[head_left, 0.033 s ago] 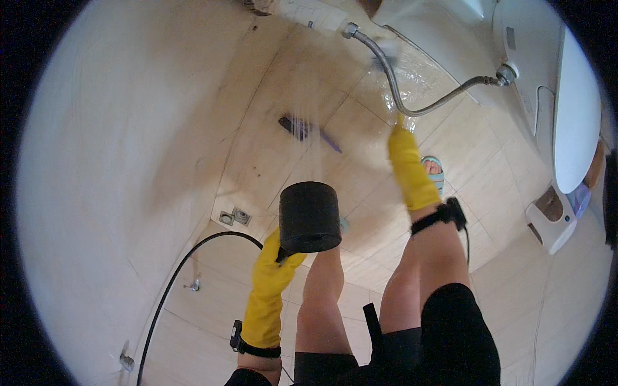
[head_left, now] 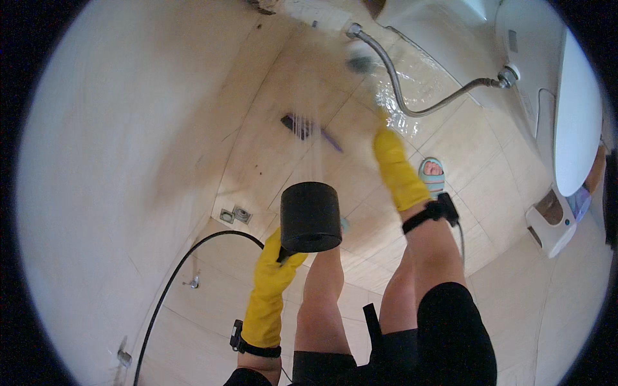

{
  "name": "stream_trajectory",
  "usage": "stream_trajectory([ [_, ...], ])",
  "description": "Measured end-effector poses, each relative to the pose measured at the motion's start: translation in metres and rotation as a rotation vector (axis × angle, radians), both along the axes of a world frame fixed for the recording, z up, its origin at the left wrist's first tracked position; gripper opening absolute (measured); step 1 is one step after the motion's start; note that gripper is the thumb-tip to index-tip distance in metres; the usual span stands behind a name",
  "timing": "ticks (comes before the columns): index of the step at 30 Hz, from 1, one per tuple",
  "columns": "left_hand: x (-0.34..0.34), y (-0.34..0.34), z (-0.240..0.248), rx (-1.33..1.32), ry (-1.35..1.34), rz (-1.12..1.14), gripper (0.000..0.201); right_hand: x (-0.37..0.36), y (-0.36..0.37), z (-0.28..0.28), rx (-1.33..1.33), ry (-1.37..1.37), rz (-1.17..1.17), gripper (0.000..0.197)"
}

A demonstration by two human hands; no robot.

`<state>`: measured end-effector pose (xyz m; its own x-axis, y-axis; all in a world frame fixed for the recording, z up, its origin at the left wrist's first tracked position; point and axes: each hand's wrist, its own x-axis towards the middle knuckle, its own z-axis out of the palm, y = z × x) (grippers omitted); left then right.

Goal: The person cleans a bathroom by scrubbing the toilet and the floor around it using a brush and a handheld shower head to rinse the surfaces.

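My left hand (head_left: 275, 252), in a long yellow rubber glove, is closed round the handle of a black shower head (head_left: 310, 217). Thin streams of water run from it toward the tiled floor. In the other yellow glove, my right hand (head_left: 390, 151) grips a long-handled brush (head_left: 360, 63), smeared by motion; its white and dark grey-green head is against or just over the wet tiles below the braided hose. Between the hands and farther off, a purple-handled brush (head_left: 297, 126) with a dark head lies on the floor under the spray.
A braided metal hose (head_left: 398, 96) arches across to the white toilet (head_left: 573, 116) at right. A white bin-like container (head_left: 552, 222) stands nearby. A black shower hose (head_left: 174, 283) curves at left, near small floor drains (head_left: 235, 214). My sandalled foot (head_left: 432, 174) stands beside the right glove.
My right hand has moved left with the brush, whose head has shifted left over the wet floor. The left hand and the shower head stay almost in place, water still running.
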<state>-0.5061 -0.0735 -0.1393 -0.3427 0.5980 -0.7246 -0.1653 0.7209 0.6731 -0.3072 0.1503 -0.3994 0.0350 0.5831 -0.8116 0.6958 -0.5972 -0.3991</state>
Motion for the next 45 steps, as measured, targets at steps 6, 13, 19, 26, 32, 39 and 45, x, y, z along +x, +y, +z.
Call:
stream_trajectory([
  [6,0.001,-0.039,0.018,-0.022,0.126,0.159,0.047,-0.055,-0.031,0.032,0.044,0.172,0.034,0.044],
  [13,0.007,-0.060,0.013,-0.024,0.241,0.299,0.040,-0.111,0.011,-0.016,0.104,0.176,0.288,0.046],
  [19,0.004,-0.105,0.036,-0.141,0.341,0.235,0.043,-0.210,-0.088,0.147,-0.250,0.688,-0.157,0.035],
  [26,0.000,-0.102,0.051,-0.067,0.306,0.240,0.049,-0.200,-0.057,0.172,-0.339,0.742,-0.393,0.043],
  [32,-0.005,-0.088,0.075,-0.077,0.255,0.385,0.051,-0.191,-0.104,0.215,-0.332,0.768,-0.256,0.043],
  [39,-0.016,-0.116,0.082,-0.050,0.254,0.248,0.049,-0.199,-0.079,0.218,-0.357,0.784,-0.338,0.052],
  [45,-0.017,-0.110,0.100,-0.015,0.177,0.238,0.050,-0.168,-0.032,0.237,-0.564,0.857,-0.524,0.049],
])
